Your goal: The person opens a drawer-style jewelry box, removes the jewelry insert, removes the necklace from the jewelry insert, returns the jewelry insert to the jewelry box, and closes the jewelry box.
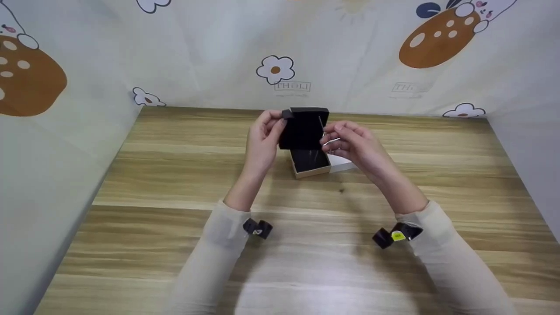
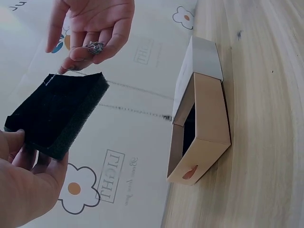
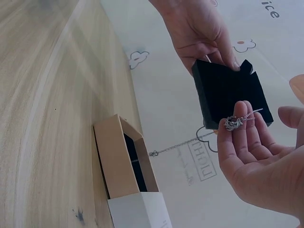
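Observation:
My left hand (image 1: pixel 261 143) grips a square black foam pad (image 1: pixel 302 130) by its left edge, raised over the table. A corner flap of the pad sticks up beside the thumb. My right hand (image 1: pixel 361 144) is palm up at the pad's other side. On its curled fingers it holds a silver necklace (image 3: pixel 233 123), the pendant bunched near the fingertips and the thumb apart. Part of the chain (image 2: pixel 51 80) lies against the pad's edge. More chain hangs loose in the air, its end near the box in the wrist views.
Below the hands, a tan drawer box (image 2: pixel 209 111) with a dark lining stands on the wooden table (image 1: pixel 175 175), partly inside a white sleeve (image 1: pixel 341 163). A patterned cloth (image 1: pixel 210 57) hangs behind the table. Small black cameras (image 1: pixel 258 228) sit on both wrists.

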`<state>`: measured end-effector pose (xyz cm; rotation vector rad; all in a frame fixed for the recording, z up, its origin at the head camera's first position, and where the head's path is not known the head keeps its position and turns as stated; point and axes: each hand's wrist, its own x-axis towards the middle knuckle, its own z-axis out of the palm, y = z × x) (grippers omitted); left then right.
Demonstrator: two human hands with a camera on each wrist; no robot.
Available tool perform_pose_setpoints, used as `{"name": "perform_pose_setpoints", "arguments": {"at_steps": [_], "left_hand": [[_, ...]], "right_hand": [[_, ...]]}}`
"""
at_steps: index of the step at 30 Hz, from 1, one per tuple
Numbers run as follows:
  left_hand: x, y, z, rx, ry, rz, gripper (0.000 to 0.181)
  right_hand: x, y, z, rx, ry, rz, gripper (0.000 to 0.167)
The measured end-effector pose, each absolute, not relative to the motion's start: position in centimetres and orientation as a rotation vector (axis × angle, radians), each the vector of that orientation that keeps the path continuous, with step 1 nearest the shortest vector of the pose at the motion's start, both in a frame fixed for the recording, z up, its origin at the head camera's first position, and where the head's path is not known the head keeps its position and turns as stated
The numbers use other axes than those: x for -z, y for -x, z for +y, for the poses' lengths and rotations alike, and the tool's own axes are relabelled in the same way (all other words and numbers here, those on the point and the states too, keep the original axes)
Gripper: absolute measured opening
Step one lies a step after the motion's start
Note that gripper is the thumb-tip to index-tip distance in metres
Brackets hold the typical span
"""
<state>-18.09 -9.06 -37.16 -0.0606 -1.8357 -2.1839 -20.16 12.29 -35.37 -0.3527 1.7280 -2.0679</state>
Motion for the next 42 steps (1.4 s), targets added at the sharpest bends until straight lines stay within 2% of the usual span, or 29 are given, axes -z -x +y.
{"name": "perform_pose_setpoints", "arguments": {"at_steps": [13, 23, 31, 42], "left_hand": [[37.41, 17.93, -9.09, 2.132, 0.115, -1.891, 0.008], [37.57, 17.57, -9.03, 2.101, 0.175, -1.955, 0.01], [37.44, 17.23, -8.91, 2.063, 0.216, -2.018, 0.01], [37.43, 17.21, -8.42, 2.04, 0.266, -2.082, 0.011]], "right_hand": [[35.4, 20.24, 12.31, 2.041, 0.395, 1.718, 0.027], [35.3, 20.11, 12.53, 2.032, 0.384, 1.724, 0.022], [35.11, 20.26, 12.48, 1.995, 0.321, 1.841, 0.013], [35.17, 20.54, 12.59, 2.005, 0.222, 1.904, 0.013]]}}
